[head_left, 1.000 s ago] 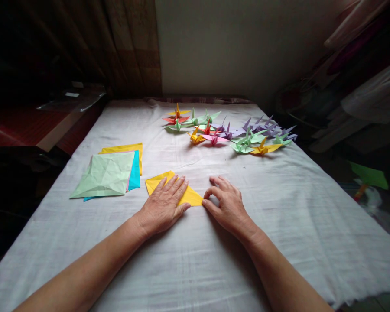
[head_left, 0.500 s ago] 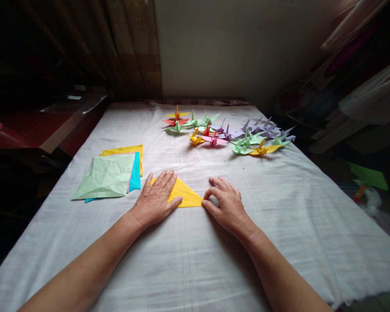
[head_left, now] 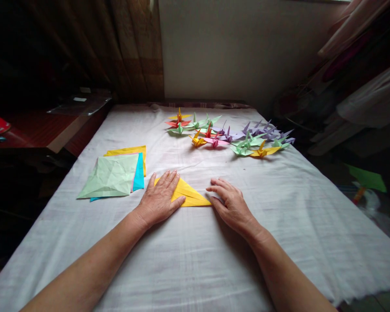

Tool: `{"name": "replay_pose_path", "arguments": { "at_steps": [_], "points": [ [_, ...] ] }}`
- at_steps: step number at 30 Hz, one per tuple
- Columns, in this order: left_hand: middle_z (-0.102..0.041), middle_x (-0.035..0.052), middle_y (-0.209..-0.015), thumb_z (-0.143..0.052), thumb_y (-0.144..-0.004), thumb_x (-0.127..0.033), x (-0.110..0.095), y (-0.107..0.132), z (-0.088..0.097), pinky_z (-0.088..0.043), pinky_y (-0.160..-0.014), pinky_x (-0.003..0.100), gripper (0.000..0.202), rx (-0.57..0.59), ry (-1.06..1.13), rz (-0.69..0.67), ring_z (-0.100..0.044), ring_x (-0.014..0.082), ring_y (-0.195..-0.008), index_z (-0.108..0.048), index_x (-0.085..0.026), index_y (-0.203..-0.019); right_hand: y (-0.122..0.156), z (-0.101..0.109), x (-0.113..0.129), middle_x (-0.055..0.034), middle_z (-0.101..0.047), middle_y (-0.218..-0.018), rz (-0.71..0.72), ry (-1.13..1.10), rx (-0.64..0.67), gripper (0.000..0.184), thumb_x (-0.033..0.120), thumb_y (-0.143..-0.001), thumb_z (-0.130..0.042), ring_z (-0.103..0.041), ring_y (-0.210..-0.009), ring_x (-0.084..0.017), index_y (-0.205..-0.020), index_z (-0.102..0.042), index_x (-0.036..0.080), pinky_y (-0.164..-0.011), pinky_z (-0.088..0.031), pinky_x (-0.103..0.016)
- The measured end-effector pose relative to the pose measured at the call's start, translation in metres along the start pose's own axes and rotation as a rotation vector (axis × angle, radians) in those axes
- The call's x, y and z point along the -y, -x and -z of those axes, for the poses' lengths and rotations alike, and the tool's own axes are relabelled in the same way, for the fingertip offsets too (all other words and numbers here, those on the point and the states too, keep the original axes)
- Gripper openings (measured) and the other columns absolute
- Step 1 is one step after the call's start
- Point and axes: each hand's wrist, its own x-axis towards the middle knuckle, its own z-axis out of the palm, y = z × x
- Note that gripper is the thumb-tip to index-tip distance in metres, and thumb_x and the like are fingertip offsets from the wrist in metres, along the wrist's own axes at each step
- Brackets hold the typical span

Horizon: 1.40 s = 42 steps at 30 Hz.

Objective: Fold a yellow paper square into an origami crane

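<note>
A folded piece of yellow origami paper [head_left: 191, 196] lies on the cloth in front of me, its narrow point toward the right. My left hand [head_left: 160, 195] rests flat over its left part, fingers spread and thumb along the near edge. At the pointed right end is my right hand [head_left: 230, 203], thumb and fingers apart, the thumb close to the tip; whether it touches the paper I cannot tell. A crease line runs across the visible yellow surface.
Left of my hands lies a stack of creased paper [head_left: 112, 175], pale green on top, with blue, pink and yellow beneath. Several folded paper cranes [head_left: 215, 141] stand toward the back right. A white cloth [head_left: 188, 260] covers the table. A reddish-brown desk [head_left: 35, 130] adjoins the left side.
My right thumb and fingers have parted from their pinch at the yellow paper's tip. The paper's upper layer now shows a raised crease. The camera view has shifted slightly.
</note>
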Motion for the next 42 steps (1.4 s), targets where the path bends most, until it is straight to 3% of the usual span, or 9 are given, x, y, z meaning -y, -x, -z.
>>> {"name": "replay_pose_path", "arguments": {
  "at_steps": [2, 5, 10, 19, 24, 31, 36, 42],
  "points": [
    [-0.029, 0.0135, -0.159, -0.035, -0.096, -0.051, 0.000, 0.000, -0.001, -0.009, -0.120, 0.056, 0.068, -0.012, 0.002, -0.002, -0.023, 0.0279, -0.149, -0.031, -0.013, -0.152, 0.004, -0.003, 0.011, -0.0110, -0.052, -0.146, 0.052, 0.063, -0.006, 0.038, 0.025, -0.093, -0.049, -0.041, -0.139, -0.028, -0.129, -0.060, 0.022, -0.113, -0.030, -0.054],
    [-0.030, 0.0141, -0.158, -0.034, -0.097, -0.051, 0.000, 0.000, -0.001, -0.010, -0.120, 0.056, 0.066, -0.034, 0.000, -0.008, -0.025, 0.0281, -0.148, -0.032, -0.014, -0.152, 0.009, -0.009, 0.032, -0.0101, -0.037, -0.156, 0.210, 0.151, 0.126, 0.050, 0.034, -0.097, -0.045, -0.027, -0.147, -0.028, -0.145, -0.045, 0.020, -0.119, -0.015, -0.057],
    [-0.030, 0.0138, -0.159, -0.033, -0.097, -0.049, 0.002, 0.001, -0.003, -0.011, -0.119, 0.056, 0.065, -0.033, 0.002, -0.012, -0.024, 0.0272, -0.148, -0.032, -0.015, -0.152, 0.012, -0.011, 0.042, -0.0103, -0.028, -0.158, 0.279, 0.187, 0.322, 0.066, 0.051, -0.097, -0.044, -0.024, -0.147, -0.030, -0.152, -0.032, 0.017, -0.119, -0.015, -0.060],
    [-0.030, 0.0131, -0.159, -0.033, -0.098, -0.041, 0.006, -0.003, -0.003, -0.013, -0.119, 0.058, 0.060, -0.026, 0.033, -0.035, -0.024, 0.0275, -0.148, -0.031, -0.015, -0.152, 0.032, 0.006, 0.020, -0.0103, -0.031, -0.157, 0.204, 0.287, 0.318, 0.062, 0.048, -0.097, -0.048, -0.027, -0.146, -0.031, -0.151, -0.036, 0.020, -0.118, -0.019, -0.060],
    [-0.034, 0.0137, -0.157, -0.033, -0.098, -0.035, 0.023, 0.007, -0.003, -0.025, -0.119, 0.047, 0.056, -0.109, 0.038, -0.022, -0.030, 0.0263, -0.146, -0.039, -0.012, -0.148, 0.034, 0.009, 0.023, -0.0141, -0.042, -0.152, 0.150, 0.347, 0.206, 0.050, 0.040, -0.094, -0.053, -0.036, -0.142, -0.033, -0.139, -0.052, 0.019, -0.115, -0.025, -0.057],
    [-0.056, 0.0140, -0.141, -0.032, -0.099, -0.033, 0.033, 0.044, -0.005, -0.031, -0.116, 0.049, 0.048, -0.294, -0.026, 0.013, -0.048, 0.0269, -0.134, -0.053, -0.014, -0.138, 0.017, -0.006, 0.045, -0.0157, -0.050, -0.146, 0.152, 0.375, 0.072, 0.039, 0.038, -0.092, -0.056, -0.042, -0.136, -0.034, -0.126, -0.061, 0.020, -0.110, -0.032, -0.054],
    [-0.060, 0.0134, -0.137, -0.033, -0.100, -0.031, 0.029, 0.054, -0.001, -0.030, -0.116, 0.050, 0.045, -0.309, 0.028, 0.023, -0.053, 0.0255, -0.128, -0.055, -0.013, -0.134, -0.005, -0.011, 0.049, -0.0156, -0.050, -0.146, 0.189, 0.381, 0.115, 0.039, 0.038, -0.092, -0.057, -0.041, -0.137, -0.034, -0.125, -0.061, 0.019, -0.110, -0.032, -0.053],
    [-0.058, 0.0103, -0.139, -0.039, -0.097, -0.031, 0.032, 0.056, -0.001, -0.024, -0.117, 0.054, 0.038, -0.301, 0.042, 0.036, -0.046, 0.0264, -0.135, -0.060, -0.020, -0.128, -0.025, -0.004, 0.049, -0.0171, -0.048, -0.147, 0.275, 0.397, 0.113, 0.039, 0.034, -0.087, -0.064, -0.041, -0.137, -0.035, -0.123, -0.062, 0.019, -0.110, -0.032, -0.052]
  ]
}}
